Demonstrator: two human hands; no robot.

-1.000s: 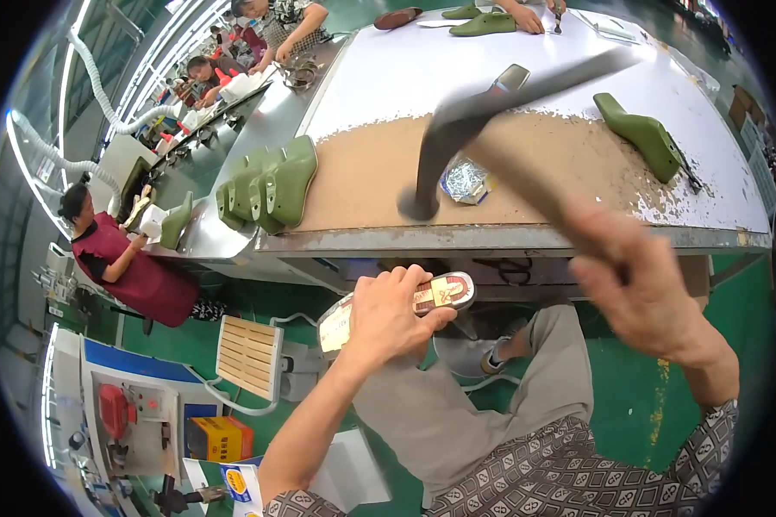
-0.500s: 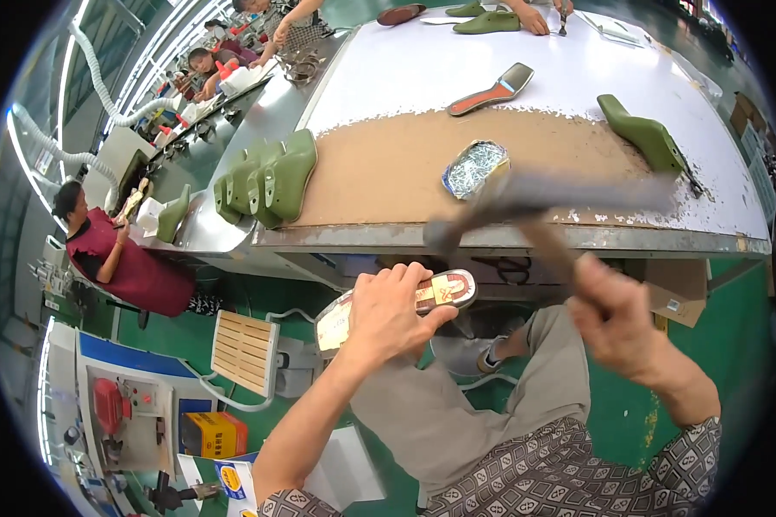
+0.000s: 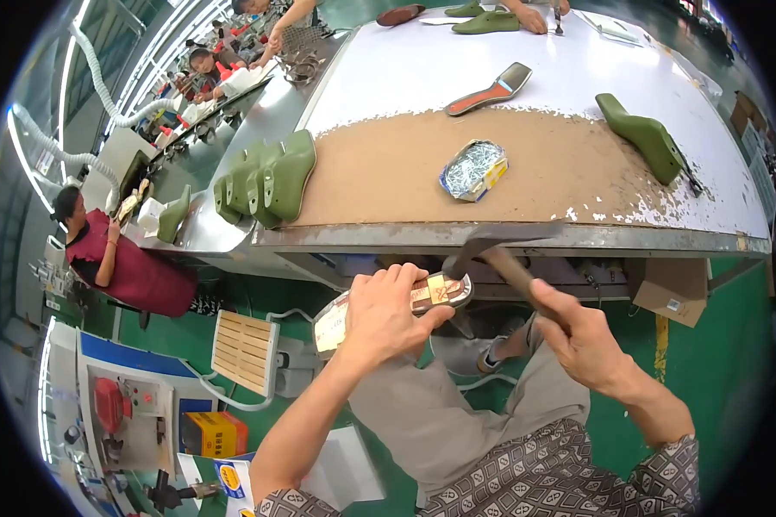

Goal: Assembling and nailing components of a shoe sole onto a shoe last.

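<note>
My left hand (image 3: 386, 312) is closed over the middle of a shoe last (image 3: 329, 327), sole side up, with an insole on its bottom. The last lies across my lap, its narrow end showing past my thumb. In my right hand (image 3: 583, 338) is the wooden handle of a hammer (image 3: 516, 274). The dark hammer head is at the narrow end of the last; whether it touches is hard to tell. On the table beyond stands an open box of small nails (image 3: 474, 169).
The table (image 3: 388, 69) has a brown worn patch at its near side. Several green shoe lasts (image 3: 286, 177) stand at its left corner; another green last (image 3: 647, 138) lies at right. An insole (image 3: 491, 90) lies behind the nails. Co-workers sit at left; another person's hands (image 3: 533, 17) work at the far edge.
My right hand has swung the hammer down and left, from above the table edge to the narrow end of the last. My left hand keeps its hold with little movement.
</note>
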